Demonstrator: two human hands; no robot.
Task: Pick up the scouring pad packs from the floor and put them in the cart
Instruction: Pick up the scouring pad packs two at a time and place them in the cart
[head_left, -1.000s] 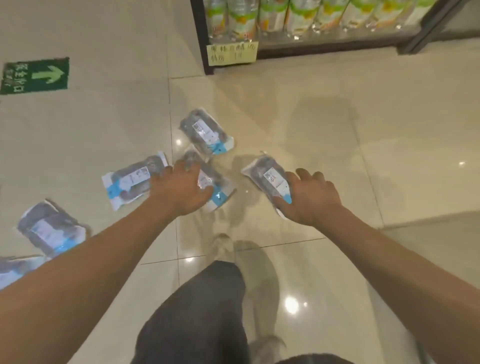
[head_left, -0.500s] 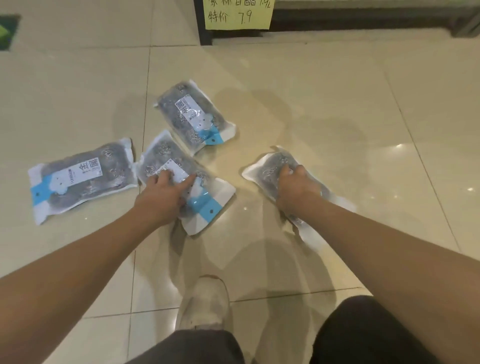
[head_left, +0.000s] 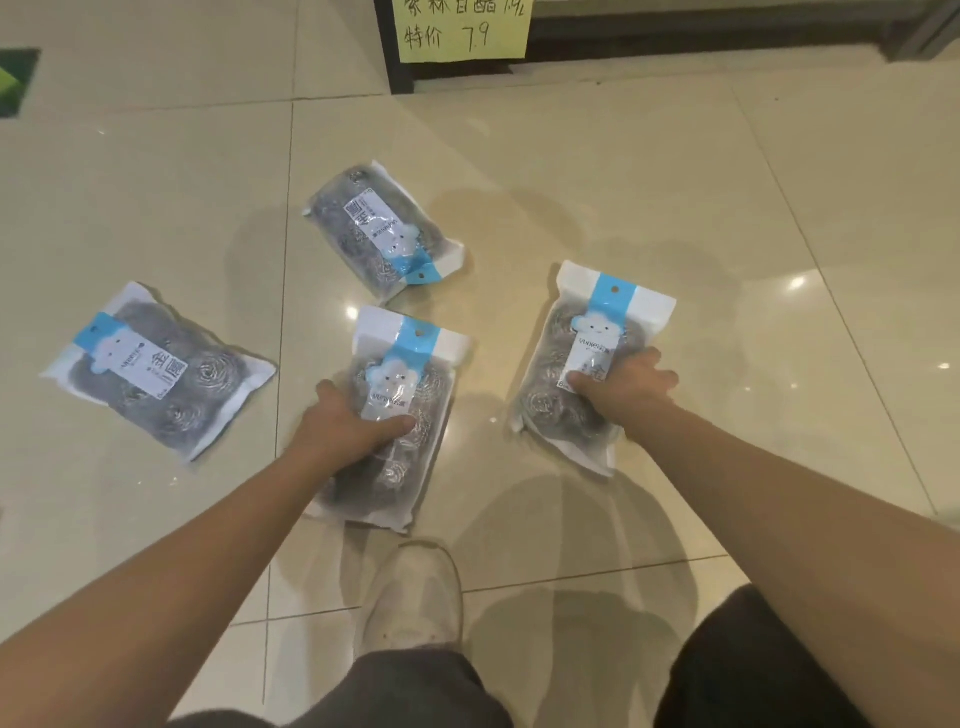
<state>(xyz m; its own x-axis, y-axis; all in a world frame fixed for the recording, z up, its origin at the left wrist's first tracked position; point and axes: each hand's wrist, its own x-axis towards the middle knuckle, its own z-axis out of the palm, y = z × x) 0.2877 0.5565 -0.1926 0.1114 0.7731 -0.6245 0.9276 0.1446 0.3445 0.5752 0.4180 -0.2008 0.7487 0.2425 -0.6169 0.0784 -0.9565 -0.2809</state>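
Left hand (head_left: 345, 434) grips a clear plastic pack of steel-wool scouring pads with blue header (head_left: 397, 415); right hand (head_left: 621, 387) clamps a second such pack (head_left: 582, 358). One per hand halves the trips. Two further packs (head_left: 382, 231) (head_left: 156, 369) lie flat on the beige tiled floor (head_left: 675, 208). Cart not visible.

Glossy beige floor tiles (head_left: 649, 182) throw back ceiling lights, smooth as glass. Four packs, and the upper-centre pack (head_left: 382, 231) shows it best: clear shiny plastic film over coiled silvery metal wire, paper-looking label in matt white and blue. Lower centre, a scuffed, matt pale shoe (head_left: 413, 597). Top centre, a matt yellow paper sign (head_left: 462, 28).
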